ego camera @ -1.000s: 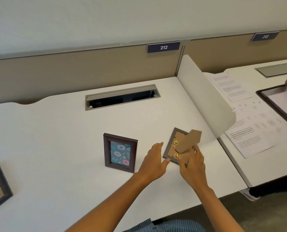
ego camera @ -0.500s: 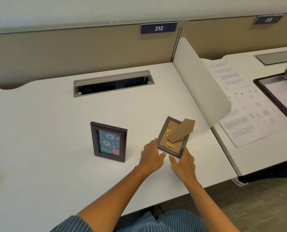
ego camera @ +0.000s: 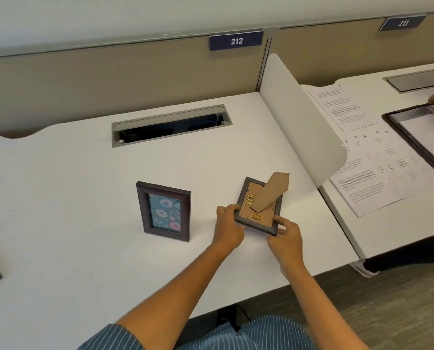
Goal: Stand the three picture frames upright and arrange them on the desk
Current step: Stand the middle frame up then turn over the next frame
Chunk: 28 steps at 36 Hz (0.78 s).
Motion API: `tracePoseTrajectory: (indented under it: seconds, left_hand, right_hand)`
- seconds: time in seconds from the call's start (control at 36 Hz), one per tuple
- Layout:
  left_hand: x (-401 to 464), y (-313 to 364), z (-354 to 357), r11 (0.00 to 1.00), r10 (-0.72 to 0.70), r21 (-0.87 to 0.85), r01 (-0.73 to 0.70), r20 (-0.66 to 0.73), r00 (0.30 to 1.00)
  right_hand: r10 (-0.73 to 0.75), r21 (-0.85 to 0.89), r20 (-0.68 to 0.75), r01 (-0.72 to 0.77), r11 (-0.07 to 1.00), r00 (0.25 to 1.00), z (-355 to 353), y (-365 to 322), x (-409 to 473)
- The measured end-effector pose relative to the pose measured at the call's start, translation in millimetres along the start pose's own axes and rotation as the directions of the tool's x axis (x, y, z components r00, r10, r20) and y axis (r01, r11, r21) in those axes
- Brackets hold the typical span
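Cardboard backing faces up on the dark frame (ego camera: 259, 205) I grasp at its near corners, left hand (ego camera: 228, 228) and right hand (ego camera: 285, 236) both pinching its edge, its brown stand (ego camera: 271, 192) swung out. Left of it a donut-print frame (ego camera: 164, 210) stands upright on the white desk (ego camera: 84, 173). Far partition tags read "212" (ego camera: 236, 41) and "213" (ego camera: 402, 22).
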State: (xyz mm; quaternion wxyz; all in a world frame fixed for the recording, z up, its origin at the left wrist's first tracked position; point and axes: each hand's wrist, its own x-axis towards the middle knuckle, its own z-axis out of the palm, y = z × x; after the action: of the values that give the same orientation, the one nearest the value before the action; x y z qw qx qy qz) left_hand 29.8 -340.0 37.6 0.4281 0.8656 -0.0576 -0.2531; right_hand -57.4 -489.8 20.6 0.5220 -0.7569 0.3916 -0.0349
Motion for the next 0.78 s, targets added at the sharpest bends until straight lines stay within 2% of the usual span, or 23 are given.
tracePoseTrajectory:
  seconds: [0.22,0.42,0.56,0.67,0.72,0.78]
  left_hand:
    - [12,16,-19,0.989,0.147,0.020,-0.146,-0.107,0.983]
    - [17,26,-27,0.979,0.192,-0.027,-0.200,-0.174,0.966]
    - [22,49,-40,0.954,0.245,-0.116,-0.277,-0.229,0.942]
    - [22,60,-50,0.929,0.294,-0.147,-0.341,-0.267,0.918]
    - [19,65,-56,0.917,0.304,-0.179,-0.357,-0.268,0.914]
    - [15,70,-61,0.914,0.286,-0.226,-0.337,-0.232,0.930]
  right_hand:
    - [-0.304,-0.191,-0.056,0.289,0.938,0.951,-16,-14,5]
    - [-0.455,-0.215,-0.070,0.432,0.876,0.888,-25,-23,7]
    - [-0.577,-0.270,-0.056,0.544,0.795,0.815,-42,-47,19]
    - [-0.629,-0.335,-0.046,0.582,0.741,0.776,-55,-61,20]
    - [-0.620,-0.284,-0.013,0.592,0.754,0.784,-60,-68,21]
    - [-0.568,-0.194,-0.002,0.557,0.807,0.823,-63,-76,22]
